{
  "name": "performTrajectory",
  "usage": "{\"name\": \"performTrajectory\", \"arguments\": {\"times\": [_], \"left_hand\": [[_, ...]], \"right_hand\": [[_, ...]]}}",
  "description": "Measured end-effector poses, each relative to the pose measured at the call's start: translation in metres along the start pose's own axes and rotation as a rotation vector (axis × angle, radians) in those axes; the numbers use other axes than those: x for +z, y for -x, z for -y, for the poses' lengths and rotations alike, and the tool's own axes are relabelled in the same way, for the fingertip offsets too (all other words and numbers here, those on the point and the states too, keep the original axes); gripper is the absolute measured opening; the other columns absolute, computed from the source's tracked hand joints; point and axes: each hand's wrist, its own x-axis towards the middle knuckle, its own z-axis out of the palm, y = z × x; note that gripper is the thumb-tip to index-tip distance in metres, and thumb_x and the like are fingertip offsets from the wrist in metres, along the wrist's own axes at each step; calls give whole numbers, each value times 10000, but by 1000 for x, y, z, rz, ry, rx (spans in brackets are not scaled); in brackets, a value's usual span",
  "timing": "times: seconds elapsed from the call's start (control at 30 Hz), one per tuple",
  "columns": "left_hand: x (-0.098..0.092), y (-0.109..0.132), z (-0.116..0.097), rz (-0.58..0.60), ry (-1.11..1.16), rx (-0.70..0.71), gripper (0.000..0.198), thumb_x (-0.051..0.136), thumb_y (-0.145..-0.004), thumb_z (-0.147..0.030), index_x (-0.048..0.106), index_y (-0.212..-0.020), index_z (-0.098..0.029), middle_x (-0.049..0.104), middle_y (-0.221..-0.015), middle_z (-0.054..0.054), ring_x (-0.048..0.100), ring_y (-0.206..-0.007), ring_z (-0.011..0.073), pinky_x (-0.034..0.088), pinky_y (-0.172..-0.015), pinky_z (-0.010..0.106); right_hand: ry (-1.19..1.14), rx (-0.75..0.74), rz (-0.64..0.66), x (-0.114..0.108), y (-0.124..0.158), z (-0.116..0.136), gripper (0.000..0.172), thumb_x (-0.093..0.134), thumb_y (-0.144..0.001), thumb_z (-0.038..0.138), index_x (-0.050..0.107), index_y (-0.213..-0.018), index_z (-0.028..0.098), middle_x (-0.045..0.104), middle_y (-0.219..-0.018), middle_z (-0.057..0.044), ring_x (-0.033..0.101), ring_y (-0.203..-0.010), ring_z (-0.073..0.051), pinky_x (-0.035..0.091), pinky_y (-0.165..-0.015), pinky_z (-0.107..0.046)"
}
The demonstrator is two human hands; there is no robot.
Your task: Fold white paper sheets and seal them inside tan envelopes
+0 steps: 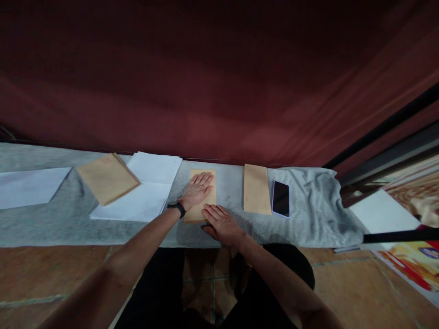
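the left hand (196, 189) lies flat on a brown envelope (197, 214), grasping nothing; the right hand (224, 226), also unclenched, has its fingers at the envelope's near right edge. all lie on grey cloth (34, 234). rightward: a second envelope (257, 189), then a phone (281, 198). leftward: stacked envelopes (106, 178) partly over white paper (154, 194).

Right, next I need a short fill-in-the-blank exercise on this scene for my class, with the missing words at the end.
1. The dark band is on the ____ wrist.
2. The left hand lies on a brown envelope, above a cloth coloured ____.
3. As the wearer sees it, the phone lies to the ____ of the right hand.
4. The brown stack partly covers paper coloured ____.

Missing words: left; grey; right; white.
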Motion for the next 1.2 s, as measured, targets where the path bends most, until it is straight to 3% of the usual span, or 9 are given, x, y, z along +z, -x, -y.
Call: {"name": "performTrajectory", "arguments": {"times": [0.17,0.4,0.7,0.83,1.03,1.13,1.2], "left_hand": [[1,22,-4,39,32,86,596,257,-1050,-398,307,-1606,-193,327,-1673,79,249,-1561,208,154,-1286,443],[-3,60,-15,90,75,101,594,216,-1066,-418,309,-1604,-183,316,-1678,74,222,-1569,187,158,-1284,403],[-14,103,-23,143,107,114,588,193,-1080,-458,287,-1614,-229,302,-1683,50,230,-1565,158,164,-1284,380],[-16,121,-26,106,101,135,612,304,-1062,-517,324,-1602,-230,342,-1664,68,270,-1555,195,219,-1280,407],[-19,131,-32,-13,191,48,491,309,-1068,-348,513,-1485,-192,525,-1552,78,451,-1458,183,377,-1226,412],[-19,130,-34,-58,232,20,463,323,-1060,-313,563,-1432,-178,561,-1518,84,475,-1439,182,411,-1207,418],[-18,129,-34,-79,252,10,448,329,-1057,-304,577,-1413,-191,578,-1501,79,496,-1422,179,424,-1200,422]], "right_hand": [[-54,10,30,-9,-3,-5,488,529,-1044,413,524,-1476,186,487,-1577,-108,424,-1474,-213,333,-1240,-403],[-100,-9,25,-12,-5,-8,364,526,-1033,269,624,-1382,238,647,-1419,-53,552,-1344,-188,383,-1192,-379],[-144,-20,0,-13,-3,-9,374,555,-1013,219,635,-1372,289,652,-1409,-26,580,-1303,-173,408,-1164,-365],[-131,23,-18,-10,-4,-8,312,530,-1036,244,674,-1311,278,670,-1376,-26,594,-1281,-179,430,-1143,-354],[-89,130,-41,-4,-10,-6,279,476,-1052,214,719,-1187,237,706,-1266,-51,618,-1211,-194,454,-1113,-353],[-47,164,-65,-4,-10,-2,304,461,-1047,190,698,-1233,228,697,-1277,-76,622,-1201,-219,475,-1092,-381],[-17,109,-77,-2,-8,5,334,454,-1044,179,667,-1299,221,665,-1355,-88,600,-1253,-228,457,-1121,-398]]}}
